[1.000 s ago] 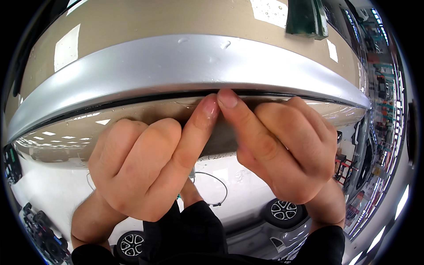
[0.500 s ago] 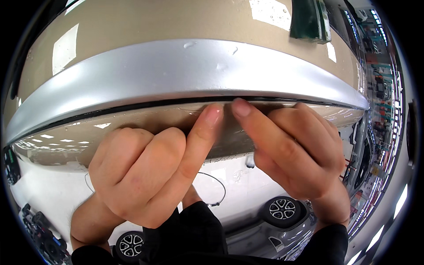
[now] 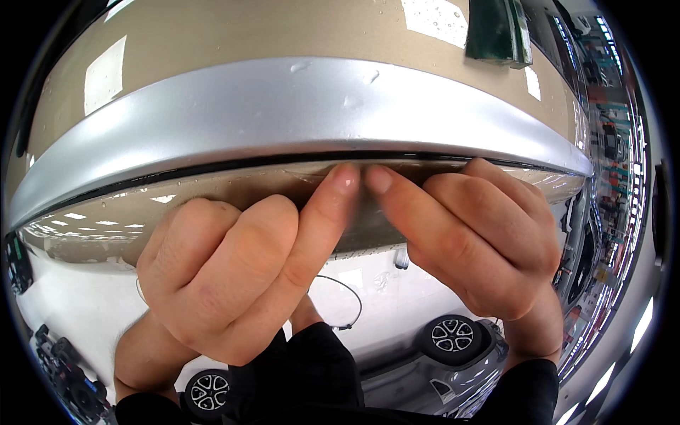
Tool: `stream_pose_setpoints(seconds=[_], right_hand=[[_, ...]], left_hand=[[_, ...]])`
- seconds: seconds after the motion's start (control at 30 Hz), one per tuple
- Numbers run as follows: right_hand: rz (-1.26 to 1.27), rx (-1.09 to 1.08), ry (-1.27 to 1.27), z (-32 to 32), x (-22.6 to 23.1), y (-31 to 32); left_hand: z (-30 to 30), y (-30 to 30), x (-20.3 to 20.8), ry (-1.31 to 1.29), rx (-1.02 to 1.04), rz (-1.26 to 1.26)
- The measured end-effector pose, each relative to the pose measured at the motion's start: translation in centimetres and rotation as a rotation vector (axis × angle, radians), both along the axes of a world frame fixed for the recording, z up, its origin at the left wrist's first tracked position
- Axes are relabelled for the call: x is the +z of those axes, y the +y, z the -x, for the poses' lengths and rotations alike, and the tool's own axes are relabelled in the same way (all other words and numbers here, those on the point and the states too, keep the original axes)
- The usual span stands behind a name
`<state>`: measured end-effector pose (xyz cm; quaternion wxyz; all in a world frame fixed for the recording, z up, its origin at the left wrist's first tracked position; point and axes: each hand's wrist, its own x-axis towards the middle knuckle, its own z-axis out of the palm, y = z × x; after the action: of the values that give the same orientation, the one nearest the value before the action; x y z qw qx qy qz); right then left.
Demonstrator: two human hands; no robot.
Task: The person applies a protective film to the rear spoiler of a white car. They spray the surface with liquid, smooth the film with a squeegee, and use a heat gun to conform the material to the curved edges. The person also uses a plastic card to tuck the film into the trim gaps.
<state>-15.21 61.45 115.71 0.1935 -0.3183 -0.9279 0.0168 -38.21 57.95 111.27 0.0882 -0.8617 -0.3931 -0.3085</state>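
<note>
A wide silver trim strip [image 3: 234,106] curves across a beige car body panel [image 3: 269,32], with water drops on both. Along the strip's lower edge runs a thin dark gap [image 3: 234,163]. Just under this gap, at the lower beige panel [image 3: 134,234], my left hand [image 3: 234,273] and my right hand [image 3: 482,237] meet with index fingertips almost together. The other fingers of both hands are curled in, and my thumbs are hidden beneath. Whatever they pinch, if anything, cannot be made out. A faint wrinkled line shows on the panel beside the left fingertip.
A dark green block-like object [image 3: 496,35] rests on the beige panel at the upper right. Below lies a white floor with a thin dark cable [image 3: 354,297]. A grey car [image 3: 411,382] stands behind me, its wheel [image 3: 453,334] showing. Shelving [image 3: 616,142] lines the far right.
Both hands have shifted slightly, and the two index fingertips are a little closer together. The right fingertip has dropped a little from the dark gap.
</note>
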Motion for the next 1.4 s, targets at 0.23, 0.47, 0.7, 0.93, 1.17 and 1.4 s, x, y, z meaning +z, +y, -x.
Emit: stream_pose_setpoints(seconds=[0.23,0.47,0.7,0.93,1.17,1.4], right_hand=[[0.024,-0.013,0.022,-0.4,0.0,-0.1],[-0.023,0.046,0.042,-0.7,-0.9,0.2],[0.038,0.042,0.071,-0.1,-1.4,-0.3],[-0.039,-0.127,0.174,-0.9,-3.6,-2.3],[-0.06,-0.017,0.155,1.2,-3.1,-1.8],[-0.15,-0.191,0.159,-1.1,-3.1,-2.6]], left_hand=[[-0.2,0.0,-0.6,-0.011,-0.002,-0.045],[-0.3,0.0,-1.4,-0.057,-0.005,-0.112],[-0.2,-0.1,-2.7,-0.117,-0.016,-0.152],[1.1,-0.8,-2.1,-0.038,-0.03,-0.09],[1.2,-1.9,-0.8,-0.004,0.014,0.015],[0.9,-2.1,0.2,0.068,0.038,0.096]])
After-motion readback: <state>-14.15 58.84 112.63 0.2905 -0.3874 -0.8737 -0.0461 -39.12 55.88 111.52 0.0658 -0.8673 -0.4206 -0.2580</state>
